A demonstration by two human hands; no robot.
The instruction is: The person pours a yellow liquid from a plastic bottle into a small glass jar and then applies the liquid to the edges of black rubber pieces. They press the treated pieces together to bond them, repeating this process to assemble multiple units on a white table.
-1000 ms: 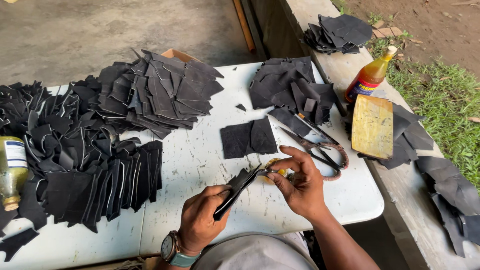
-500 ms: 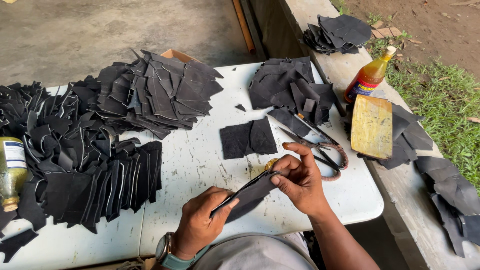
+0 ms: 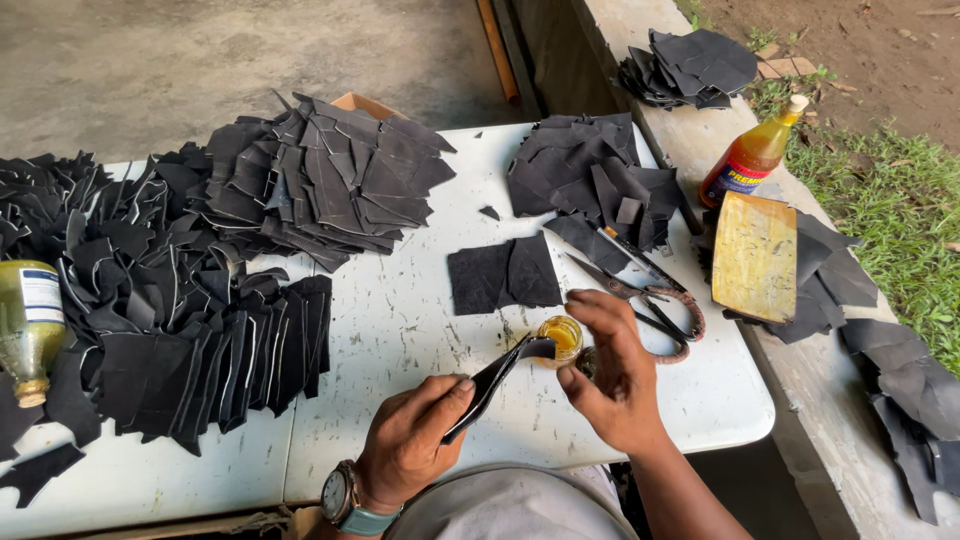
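Observation:
My left hand [image 3: 412, 437] grips a narrow black leather piece [image 3: 497, 378] that slants up to the right over the white table [image 3: 400, 320]. My right hand [image 3: 610, 365] hovers at the piece's upper end, fingers curled, just above a small round container of yellow glue [image 3: 560, 335]. Whether the right fingers pinch anything is hidden. A watch sits on my left wrist.
Black leather pieces lie in rows at left [image 3: 150, 320] and in piles at centre [image 3: 320, 180] and right [image 3: 590, 175]. Two flat pieces [image 3: 503, 275], scissors [image 3: 640, 295], a glue bottle [image 3: 750, 155], a yellow-stained board [image 3: 755, 255] and another bottle [image 3: 28, 325] surround the work spot.
The leather piece has tilted so its upper end sits by the glue container. My right hand has lifted and moved slightly right, off the piece's middle.

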